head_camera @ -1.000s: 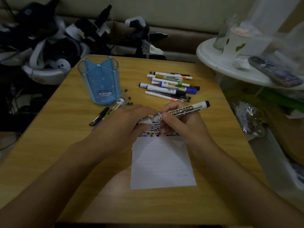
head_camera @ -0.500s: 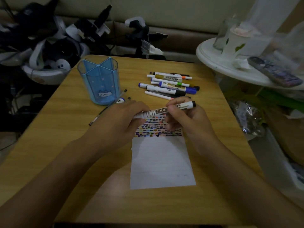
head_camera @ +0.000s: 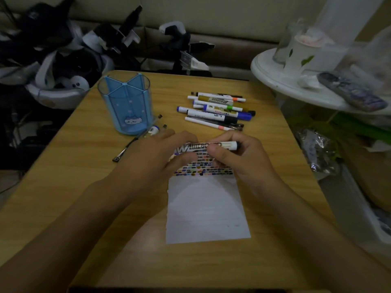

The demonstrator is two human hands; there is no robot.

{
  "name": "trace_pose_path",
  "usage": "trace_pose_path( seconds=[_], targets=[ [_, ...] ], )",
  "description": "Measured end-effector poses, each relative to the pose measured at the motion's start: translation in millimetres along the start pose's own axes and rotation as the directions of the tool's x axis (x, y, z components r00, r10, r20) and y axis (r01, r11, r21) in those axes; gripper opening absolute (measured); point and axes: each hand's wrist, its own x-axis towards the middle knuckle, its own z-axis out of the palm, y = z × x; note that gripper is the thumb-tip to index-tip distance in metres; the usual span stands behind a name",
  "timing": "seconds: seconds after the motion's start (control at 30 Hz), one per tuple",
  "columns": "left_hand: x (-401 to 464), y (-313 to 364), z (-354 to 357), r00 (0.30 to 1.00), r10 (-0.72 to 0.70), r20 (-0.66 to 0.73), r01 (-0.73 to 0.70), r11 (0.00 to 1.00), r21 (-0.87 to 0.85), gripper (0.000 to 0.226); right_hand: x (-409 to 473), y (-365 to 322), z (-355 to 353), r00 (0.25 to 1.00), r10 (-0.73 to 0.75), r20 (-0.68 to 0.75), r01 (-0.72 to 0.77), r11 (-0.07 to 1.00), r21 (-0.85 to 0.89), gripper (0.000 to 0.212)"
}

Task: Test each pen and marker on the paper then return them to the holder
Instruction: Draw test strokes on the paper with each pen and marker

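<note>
both hands [head_camera: 160, 153] gripping whiteboard marker [head_camera: 208, 145]

Two bare forearms were seen entering from the lower left and lower right corners of the frame. No sleeves, watch, rings or bracelets were worn. The left hand [head_camera: 160, 153] and right hand [head_camera: 239, 157] were uncovered, without gloves.

A single head-worn camera looks forward and steeply down from the near edge of the wooden table [head_camera: 69, 187], close above it. The sheet of paper [head_camera: 207, 208] lies centre-frame; beyond the table's far edge the view reaches a sofa [head_camera: 232, 15].
</note>
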Motion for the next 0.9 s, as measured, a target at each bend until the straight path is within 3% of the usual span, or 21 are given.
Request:
trace_pose_path(
  seconds=[0.4,0.67,0.9],
  targets=[
    [1.5,-4.0,-0.6,0.998,0.058,-0.014,-0.058,0.998,0.009,0.048,-1.6,3.3,4.1,0.998,-0.067,0.018,0.07,0.972,-0.226,0.005],
    [2.4,-3.2,1.3,0.997,0.074,-0.026,-0.073,0.997,0.031,0.019,-0.5,0.5,5.9,0.997,-0.071,-0.004,0.066,0.951,-0.301,0.024],
    [3.0,-5.1,-1.9,0.996,0.081,-0.035,-0.081,0.996,0.024,0.018,1.2,3.8,8.0,0.997,-0.071,0.002,0.068,0.945,-0.32,0.028]
  ],
)
